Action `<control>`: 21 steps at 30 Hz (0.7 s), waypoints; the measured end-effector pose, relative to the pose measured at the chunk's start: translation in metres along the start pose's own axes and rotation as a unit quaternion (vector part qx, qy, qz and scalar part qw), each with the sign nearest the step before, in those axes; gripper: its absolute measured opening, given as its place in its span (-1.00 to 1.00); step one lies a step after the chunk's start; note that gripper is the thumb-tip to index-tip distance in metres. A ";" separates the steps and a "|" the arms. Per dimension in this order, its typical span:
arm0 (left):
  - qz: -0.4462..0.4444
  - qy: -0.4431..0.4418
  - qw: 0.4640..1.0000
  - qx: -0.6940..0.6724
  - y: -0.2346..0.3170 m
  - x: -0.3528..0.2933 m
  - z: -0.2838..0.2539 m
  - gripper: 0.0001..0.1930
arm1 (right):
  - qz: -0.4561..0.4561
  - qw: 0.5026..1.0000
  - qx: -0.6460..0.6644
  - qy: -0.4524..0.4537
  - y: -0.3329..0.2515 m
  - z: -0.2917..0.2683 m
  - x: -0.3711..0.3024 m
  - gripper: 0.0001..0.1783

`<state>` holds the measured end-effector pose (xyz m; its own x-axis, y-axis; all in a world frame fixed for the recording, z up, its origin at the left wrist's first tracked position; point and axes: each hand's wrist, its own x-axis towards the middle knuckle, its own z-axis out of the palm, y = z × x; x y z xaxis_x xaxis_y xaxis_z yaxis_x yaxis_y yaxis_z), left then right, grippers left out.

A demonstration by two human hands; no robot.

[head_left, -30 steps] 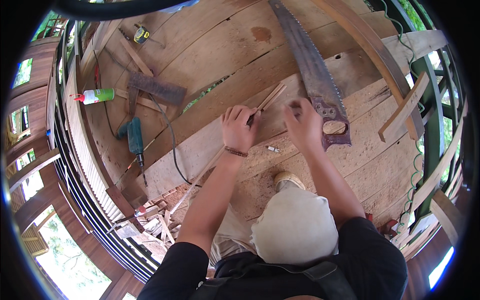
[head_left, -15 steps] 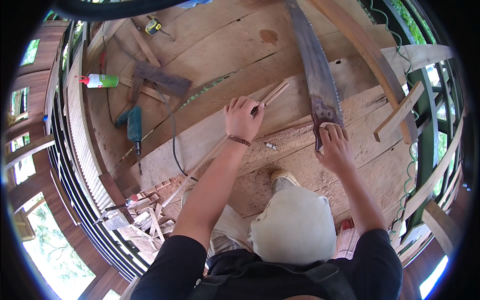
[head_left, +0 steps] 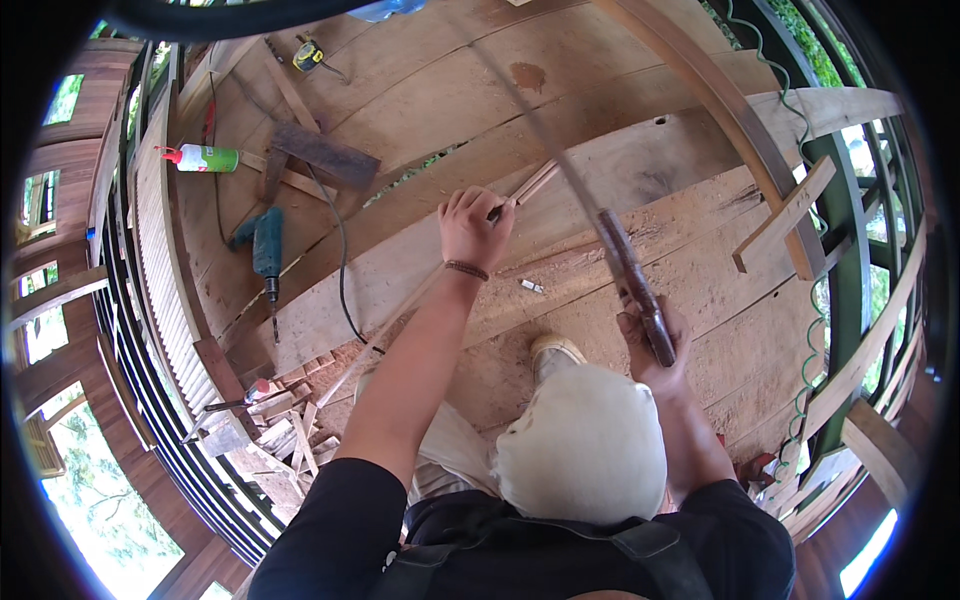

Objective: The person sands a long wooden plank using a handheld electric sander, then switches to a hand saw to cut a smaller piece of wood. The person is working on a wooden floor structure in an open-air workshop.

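My right hand (head_left: pixel 672 350) is wrapped round the dark wooden handle of a handsaw (head_left: pixel 572 180). The blade shows edge-on, slightly blurred, slanting up and to the left. My left hand (head_left: pixel 474 232) is closed over a thin wooden strip (head_left: pixel 536 182), whose end sticks out beyond the fingers toward the saw. The strip lies over a long wide plank (head_left: pixel 400 275) and runs back under my left forearm. A small dark piece shows between thumb and fingers; I cannot make out what it is. The blade passes just right of the strip's end, apparently above it.
A teal power drill (head_left: pixel 267 245) with its cable lies at left, near a green-and-white bottle (head_left: pixel 207 158), dark wood pieces (head_left: pixel 325 155) and a tape measure (head_left: pixel 307 55). Offcuts (head_left: pixel 300 430) are heaped lower left. A curved beam (head_left: pixel 715 90) and short block (head_left: pixel 785 213) stand at right.
The saw has turned from flat to edge-on, its tip swinging left, as my right hand came down nearer my body. My left hand stays on the strip, shifted slightly in view.
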<state>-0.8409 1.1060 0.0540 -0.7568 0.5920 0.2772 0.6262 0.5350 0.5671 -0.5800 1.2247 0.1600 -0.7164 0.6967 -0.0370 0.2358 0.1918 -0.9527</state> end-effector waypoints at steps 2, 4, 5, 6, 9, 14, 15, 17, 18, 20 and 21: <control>0.001 0.000 1.000 0.010 -0.001 0.000 0.000 -0.86 | 0.043 0.997 -0.056 -0.020 -0.010 0.004 -0.003 -0.82; 0.006 -0.001 1.000 0.012 -0.001 0.001 0.000 -0.86 | 0.031 0.997 -0.070 -0.027 0.000 0.009 -0.007 -0.79; 0.009 -0.002 1.000 0.010 -0.001 0.001 0.000 -0.86 | 0.048 0.996 -0.067 -0.034 0.002 0.009 -0.010 -0.78; 0.013 -0.003 1.000 0.007 -0.001 0.001 0.000 -0.86 | 0.065 0.995 -0.065 -0.040 0.005 0.010 -0.013 -0.77; 0.009 -0.002 1.000 0.010 0.001 0.001 0.001 -0.88 | 0.044 0.994 -0.089 -0.046 0.018 0.008 -0.019 -0.74; -0.001 -0.022 0.999 0.029 -0.003 0.000 0.001 -0.85 | 0.027 0.995 -0.088 -0.045 0.018 0.011 -0.019 -0.73; -0.005 -0.030 0.999 0.036 -0.003 0.000 0.001 -0.85 | 0.026 0.995 -0.090 -0.045 0.017 0.011 -0.019 -0.73; -0.003 -0.029 0.999 0.037 -0.003 0.000 0.001 -0.85 | 0.023 0.995 -0.085 -0.053 0.018 0.011 -0.019 -0.74; -0.002 -0.029 0.999 0.037 -0.004 0.000 0.000 -0.85 | 0.021 0.995 -0.083 -0.057 0.018 0.011 -0.020 -0.74; -0.003 -0.032 0.999 0.031 -0.002 0.001 -0.001 -0.85 | 0.005 0.995 -0.073 -0.063 0.024 0.010 -0.020 -0.76; -0.004 -0.034 0.999 0.028 -0.002 0.001 -0.001 -0.86 | -0.003 0.995 -0.068 -0.066 0.027 0.010 -0.021 -0.76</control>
<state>-0.8431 1.1053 0.0542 -0.7480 0.6267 0.2182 0.6317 0.5717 0.5236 -0.5652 1.2085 0.1325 -0.7955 0.6006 -0.0802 0.3128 0.2938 -0.9032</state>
